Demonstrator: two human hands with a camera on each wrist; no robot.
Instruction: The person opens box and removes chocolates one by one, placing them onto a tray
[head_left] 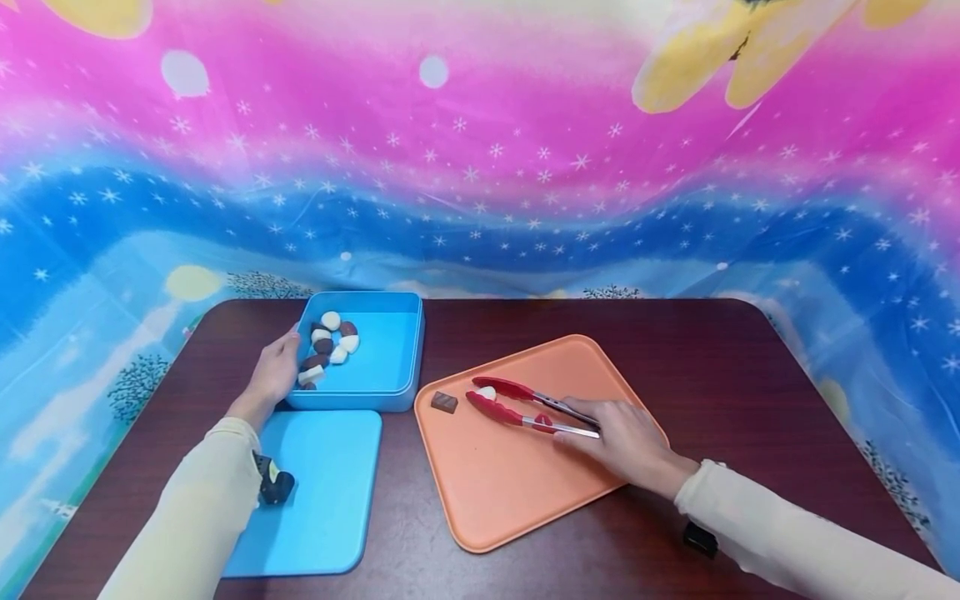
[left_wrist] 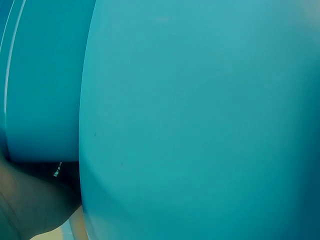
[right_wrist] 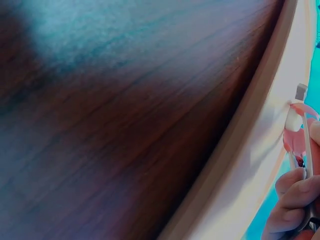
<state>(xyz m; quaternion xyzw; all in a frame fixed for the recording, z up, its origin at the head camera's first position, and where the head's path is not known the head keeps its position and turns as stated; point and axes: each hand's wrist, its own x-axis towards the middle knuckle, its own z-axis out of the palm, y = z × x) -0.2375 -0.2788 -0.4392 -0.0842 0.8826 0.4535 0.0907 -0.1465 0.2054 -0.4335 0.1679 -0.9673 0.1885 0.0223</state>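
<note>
My right hand [head_left: 626, 442] holds a pair of tongs [head_left: 558, 408] with red tips and metal arms. Between those tips sits a small white piece [head_left: 487, 392], over the orange tray [head_left: 517, 492]. A ridged brown chocolate piece [head_left: 444, 402] lies near the tray's left corner. Against the left wall of a blue box [head_left: 386, 402] rests my left hand [head_left: 273, 371], its fingertips hidden. Several white and brown pieces [head_left: 322, 344] lie along the left side inside the box. At the right edge of the right wrist view, fingers [right_wrist: 296, 200] wrap the tongs.
A flat blue lid [head_left: 322, 492] lies in front of the box, partly under my left forearm. Everything stands on a dark wooden table [head_left: 405, 500]. Behind it hangs a pink and blue patterned cloth [head_left: 480, 167].
</note>
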